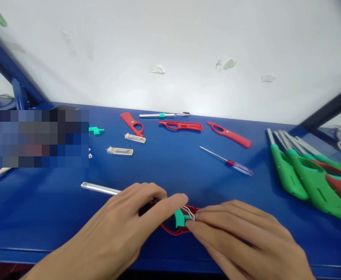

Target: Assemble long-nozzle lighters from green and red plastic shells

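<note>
Low in the middle of the view, both hands work on a red lighter half-shell [174,233] of the long-nosed kind, lying near the table's front. A green trigger [180,218] sits in it, and thin white wires [188,211] loop beside the trigger. My left hand [132,219] is closed over the shell's left part, where a silver metal tube [100,188] runs out to the left. At the shell's right part, my right hand [243,233] has its fingertips pressed together by the wires and trigger. My fingers cover much of the shell.
Red shells [230,134], a metal tube with a green piece [162,115], clear fuel tanks [120,151] and a green trigger [96,130] lie behind. A screwdriver [237,167] lies right of centre. Several lighters, mostly green [289,171], are piled at right. A white wall [182,46] stands behind.
</note>
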`<state>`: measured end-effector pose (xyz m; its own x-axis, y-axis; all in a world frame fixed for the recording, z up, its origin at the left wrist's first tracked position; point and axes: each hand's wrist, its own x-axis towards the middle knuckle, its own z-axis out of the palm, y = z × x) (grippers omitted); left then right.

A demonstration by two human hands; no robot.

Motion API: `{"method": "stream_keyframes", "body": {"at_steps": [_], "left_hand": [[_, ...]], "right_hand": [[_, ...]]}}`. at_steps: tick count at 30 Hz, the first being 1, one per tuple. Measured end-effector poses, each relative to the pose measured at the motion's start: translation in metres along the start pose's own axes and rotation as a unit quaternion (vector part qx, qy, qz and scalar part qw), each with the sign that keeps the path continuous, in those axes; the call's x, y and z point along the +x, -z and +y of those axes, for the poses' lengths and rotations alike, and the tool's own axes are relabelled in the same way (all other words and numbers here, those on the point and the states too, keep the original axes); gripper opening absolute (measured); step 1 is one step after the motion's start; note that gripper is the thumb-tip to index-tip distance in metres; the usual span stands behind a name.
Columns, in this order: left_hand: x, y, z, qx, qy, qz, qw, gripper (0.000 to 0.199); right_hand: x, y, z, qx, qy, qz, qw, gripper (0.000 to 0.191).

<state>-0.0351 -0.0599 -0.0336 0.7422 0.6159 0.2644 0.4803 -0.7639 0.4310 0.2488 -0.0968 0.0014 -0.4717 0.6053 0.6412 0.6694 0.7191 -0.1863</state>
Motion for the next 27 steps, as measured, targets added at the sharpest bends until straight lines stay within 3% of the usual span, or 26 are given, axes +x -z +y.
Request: {"method": "stream_keyframes", "body": {"at_steps": [27], "left_hand": [[0.0017, 0.0002, 0.0, 0.052, -0.019, 0.017, 0.998, 0.089]], "right_hand": [[-0.0012, -0.0014, -0.0035, 0.01, -0.023, 0.005, 1.0, 0.036]]}}
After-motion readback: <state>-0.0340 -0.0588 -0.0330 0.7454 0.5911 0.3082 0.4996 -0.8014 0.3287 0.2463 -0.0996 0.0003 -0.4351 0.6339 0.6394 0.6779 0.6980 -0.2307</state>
